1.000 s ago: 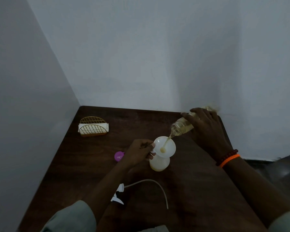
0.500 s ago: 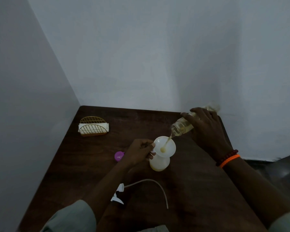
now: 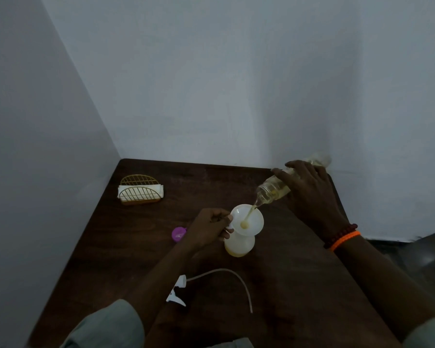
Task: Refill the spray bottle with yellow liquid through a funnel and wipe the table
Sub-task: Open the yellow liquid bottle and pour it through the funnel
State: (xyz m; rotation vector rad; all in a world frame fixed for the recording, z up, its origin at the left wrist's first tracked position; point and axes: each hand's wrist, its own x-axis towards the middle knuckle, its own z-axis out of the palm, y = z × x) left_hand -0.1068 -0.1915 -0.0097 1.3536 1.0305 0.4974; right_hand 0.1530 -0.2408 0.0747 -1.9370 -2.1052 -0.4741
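Note:
A white spray bottle [image 3: 239,245] stands mid-table with a white funnel [image 3: 251,222] set in its neck. My left hand [image 3: 209,228] pinches the funnel's left rim. My right hand [image 3: 309,194] grips a clear bottle of yellow liquid [image 3: 274,192], tilted mouth-down over the funnel. A thin yellow stream runs from its mouth into the funnel's centre. Yellow liquid shows at the spray bottle's base. The spray head [image 3: 177,292] with its long curved dip tube lies on the table in front of the bottle.
A dark wooden table [image 3: 286,285] fills a corner between two white walls. A gold wire holder with white napkins [image 3: 141,192] stands at the back left. A purple cap [image 3: 178,233] lies left of my left hand.
None of the objects has shifted. The clear bottle stays tilted and the stream keeps running into the funnel.

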